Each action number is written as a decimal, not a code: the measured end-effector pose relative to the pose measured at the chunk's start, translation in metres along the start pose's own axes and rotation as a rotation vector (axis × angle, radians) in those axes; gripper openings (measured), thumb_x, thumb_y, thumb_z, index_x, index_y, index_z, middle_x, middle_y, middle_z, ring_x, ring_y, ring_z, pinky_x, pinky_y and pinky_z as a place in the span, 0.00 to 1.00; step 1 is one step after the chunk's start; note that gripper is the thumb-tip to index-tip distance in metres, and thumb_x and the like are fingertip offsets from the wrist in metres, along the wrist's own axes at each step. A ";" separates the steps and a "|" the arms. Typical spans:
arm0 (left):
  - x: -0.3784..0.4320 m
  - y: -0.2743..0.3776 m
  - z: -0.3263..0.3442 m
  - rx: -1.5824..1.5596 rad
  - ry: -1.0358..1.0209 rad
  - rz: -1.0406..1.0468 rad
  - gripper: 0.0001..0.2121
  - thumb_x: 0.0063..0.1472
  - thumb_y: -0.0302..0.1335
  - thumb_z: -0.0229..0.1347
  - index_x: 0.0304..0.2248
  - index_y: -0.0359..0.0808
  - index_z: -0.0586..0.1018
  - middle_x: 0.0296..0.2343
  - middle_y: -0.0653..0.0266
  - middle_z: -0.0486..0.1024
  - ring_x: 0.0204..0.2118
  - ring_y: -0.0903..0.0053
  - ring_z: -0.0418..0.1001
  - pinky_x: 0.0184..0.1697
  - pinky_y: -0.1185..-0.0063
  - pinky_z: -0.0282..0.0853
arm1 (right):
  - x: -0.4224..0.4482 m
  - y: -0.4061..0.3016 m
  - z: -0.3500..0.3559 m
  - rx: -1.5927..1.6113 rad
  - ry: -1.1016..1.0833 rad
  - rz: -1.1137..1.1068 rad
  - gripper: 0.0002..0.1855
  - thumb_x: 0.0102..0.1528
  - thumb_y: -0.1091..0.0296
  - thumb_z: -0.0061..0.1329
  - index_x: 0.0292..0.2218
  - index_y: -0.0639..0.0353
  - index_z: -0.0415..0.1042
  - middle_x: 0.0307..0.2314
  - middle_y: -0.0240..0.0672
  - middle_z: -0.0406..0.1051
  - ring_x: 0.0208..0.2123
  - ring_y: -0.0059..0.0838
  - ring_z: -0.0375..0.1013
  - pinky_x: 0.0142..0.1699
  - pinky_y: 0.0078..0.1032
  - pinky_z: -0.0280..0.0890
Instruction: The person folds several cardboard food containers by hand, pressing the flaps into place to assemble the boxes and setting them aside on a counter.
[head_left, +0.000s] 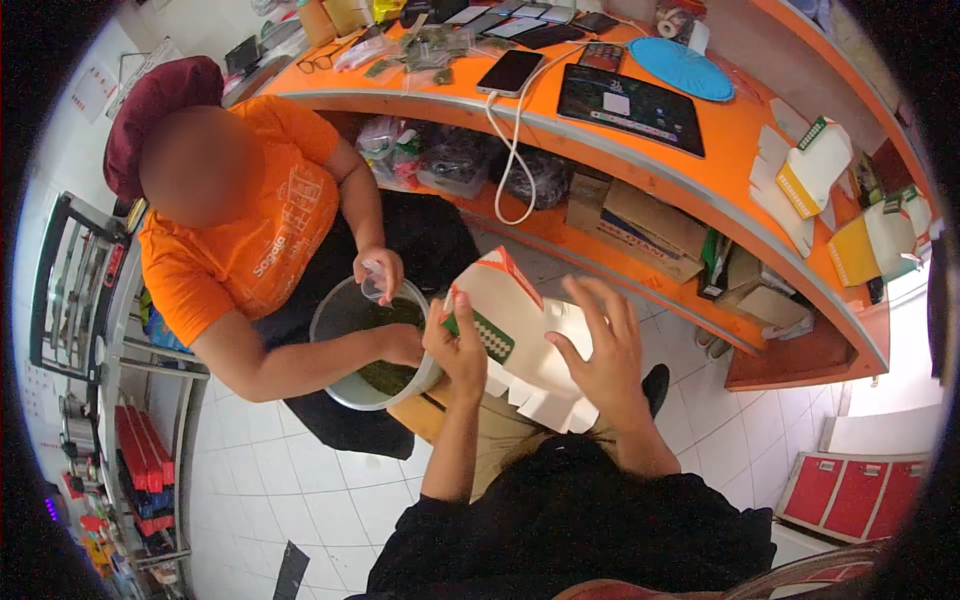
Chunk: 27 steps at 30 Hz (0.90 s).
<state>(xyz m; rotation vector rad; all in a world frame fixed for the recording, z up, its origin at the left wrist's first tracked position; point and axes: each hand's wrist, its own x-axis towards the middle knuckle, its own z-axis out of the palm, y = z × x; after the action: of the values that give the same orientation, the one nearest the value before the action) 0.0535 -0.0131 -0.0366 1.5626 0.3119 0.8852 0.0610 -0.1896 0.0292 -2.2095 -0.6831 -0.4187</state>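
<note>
A partly folded paperboard food box (536, 341), white inside with red and green printed edges, is held over my lap. My left hand (459, 341) pinches its left edge between thumb and fingers. Beside the box's right side, my right hand (604, 345) has its fingers spread, apart from one another; whether it touches the board is unclear. Under the box, more white board flaps (559, 409) show near my lap.
A co-worker in an orange shirt (255, 217) sits at left, one hand inside a bucket (341, 394) of green material. The orange counter (720, 172) bears a tablet (630, 112), a phone (510, 73) with a white cable and opened boxes (817, 169). Red-fronted drawers (855, 495) stand lower right.
</note>
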 end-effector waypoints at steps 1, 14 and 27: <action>0.001 0.002 0.004 -0.017 -0.018 -0.005 0.07 0.62 0.26 0.50 0.28 0.30 0.73 0.24 0.69 0.67 0.26 0.86 0.63 0.29 0.85 0.59 | 0.001 0.004 -0.012 -0.402 0.038 0.032 0.19 0.51 0.65 0.52 0.44 0.60 0.71 0.45 0.46 0.64 0.44 0.41 0.67 0.45 0.32 0.64; -0.035 -0.008 0.077 -0.600 -0.195 -0.467 0.18 0.65 0.41 0.46 0.45 0.35 0.69 0.37 0.65 0.71 0.39 0.80 0.70 0.41 0.81 0.67 | -0.058 0.107 -0.047 -0.187 -0.158 0.429 0.12 0.55 0.67 0.48 0.38 0.65 0.70 0.31 0.48 0.73 0.31 0.48 0.72 0.36 0.31 0.67; -0.019 0.004 0.077 -0.363 -0.467 -0.527 0.23 0.61 0.38 0.52 0.51 0.36 0.66 0.43 0.59 0.69 0.44 0.76 0.70 0.45 0.78 0.67 | -0.050 0.093 -0.027 0.212 0.211 0.093 0.14 0.52 0.80 0.46 0.42 0.63 0.70 0.32 0.45 0.73 0.33 0.42 0.75 0.39 0.29 0.68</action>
<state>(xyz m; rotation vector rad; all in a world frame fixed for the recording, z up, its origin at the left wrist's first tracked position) 0.0925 -0.0817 -0.0360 1.2146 0.1954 0.1422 0.0745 -0.2792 -0.0319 -1.9551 -0.4859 -0.4994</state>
